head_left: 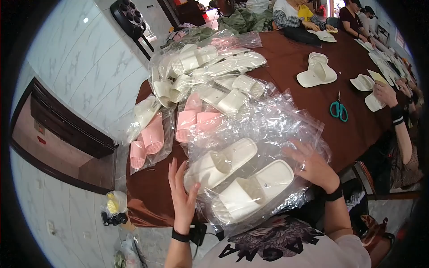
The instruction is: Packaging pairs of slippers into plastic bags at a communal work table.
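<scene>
Flanking bagged slippers (245, 193), fingers (180, 177) near table edge (149, 210).

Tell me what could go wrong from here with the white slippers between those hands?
The white slippers lie close to the near edge of the table, so a careless nudge might send them over. The right hand is at loose, crumpled clear plastic, which could snag or tear. Bagged pink slippers lie just beyond and might get pushed.
</scene>
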Tool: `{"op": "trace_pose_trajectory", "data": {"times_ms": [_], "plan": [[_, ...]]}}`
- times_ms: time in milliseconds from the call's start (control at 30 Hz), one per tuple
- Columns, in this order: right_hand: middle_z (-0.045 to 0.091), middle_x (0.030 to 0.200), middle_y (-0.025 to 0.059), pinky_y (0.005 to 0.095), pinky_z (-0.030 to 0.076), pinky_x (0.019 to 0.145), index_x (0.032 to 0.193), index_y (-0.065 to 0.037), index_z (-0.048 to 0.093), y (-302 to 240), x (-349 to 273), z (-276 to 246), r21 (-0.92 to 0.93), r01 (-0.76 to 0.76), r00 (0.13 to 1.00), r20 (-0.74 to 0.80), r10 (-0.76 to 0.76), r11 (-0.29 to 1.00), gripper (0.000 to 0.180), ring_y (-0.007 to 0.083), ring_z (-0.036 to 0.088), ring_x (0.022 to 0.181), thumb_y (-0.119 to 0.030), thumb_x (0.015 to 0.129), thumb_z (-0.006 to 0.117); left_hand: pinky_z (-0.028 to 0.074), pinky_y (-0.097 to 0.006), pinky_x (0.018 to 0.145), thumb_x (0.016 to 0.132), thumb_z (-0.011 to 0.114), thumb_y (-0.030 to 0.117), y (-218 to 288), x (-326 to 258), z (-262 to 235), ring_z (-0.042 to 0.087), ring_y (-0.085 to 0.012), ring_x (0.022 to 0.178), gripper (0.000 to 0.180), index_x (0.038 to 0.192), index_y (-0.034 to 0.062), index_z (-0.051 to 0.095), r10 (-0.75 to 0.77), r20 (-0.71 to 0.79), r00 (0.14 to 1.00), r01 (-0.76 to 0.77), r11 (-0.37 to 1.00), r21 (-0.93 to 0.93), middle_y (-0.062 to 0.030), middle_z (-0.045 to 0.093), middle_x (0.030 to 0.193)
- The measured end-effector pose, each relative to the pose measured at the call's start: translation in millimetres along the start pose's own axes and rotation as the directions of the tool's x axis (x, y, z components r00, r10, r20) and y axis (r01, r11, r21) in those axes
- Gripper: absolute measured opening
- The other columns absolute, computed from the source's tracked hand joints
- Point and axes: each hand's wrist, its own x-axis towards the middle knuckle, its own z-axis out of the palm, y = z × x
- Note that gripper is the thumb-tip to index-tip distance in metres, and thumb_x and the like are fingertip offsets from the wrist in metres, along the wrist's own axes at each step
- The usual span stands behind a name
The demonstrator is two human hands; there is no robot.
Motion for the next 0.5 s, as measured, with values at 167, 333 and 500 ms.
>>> {"op": "trace_pose_trajectory", "data": {"times_ms": [167,333,500], "plan": [[0.059,0.130,0.0160,0.0422,0.045,0.100,0.127,-0.009,0.063,5,-7,-47,-0.044,-0.102,0.977,-0.191,0.091,0.994,0.044,0.0364,0.057,0.117,-0.014,0.084,0.069,0.022,-0.049,0.119,0.096,0.061,0.028,-28,-32,23,0.024,-0.0390,0.148,0.058,0.145,0.0025,0.043,-0.154,0.026,0.988,0.156,0.984,-0.086,-0.0198,0.033,0.157],[0.068,0.089,0.0075,0.0238,0.049,0.074,0.105,0.003,0.066,-33,25,-91,0.353,-0.162,0.811,-0.485,0.328,0.921,0.014,0.0111,0.063,0.081,0.001,0.095,0.057,0.018,-0.052,0.120,0.098,0.056,0.035,-31,-29,28,0.027,-0.0390,0.146,0.059,0.146,0.0039,0.043,-0.077,-0.016,0.997,0.078,0.997,0.007,-0.0192,0.037,0.154],[0.070,0.092,0.0088,0.0258,0.052,0.071,0.107,0.002,0.066,-30,70,-77,0.087,0.059,0.938,-0.346,-0.025,0.994,0.015,0.0126,0.067,0.083,-0.003,0.097,0.056,0.016,-0.057,0.119,0.099,0.053,0.037,-32,-32,28,0.025,-0.0381,0.147,0.060,0.148,0.0053,0.040,-0.104,0.015,0.994,0.102,0.990,0.103,-0.0178,0.035,0.155]]}}
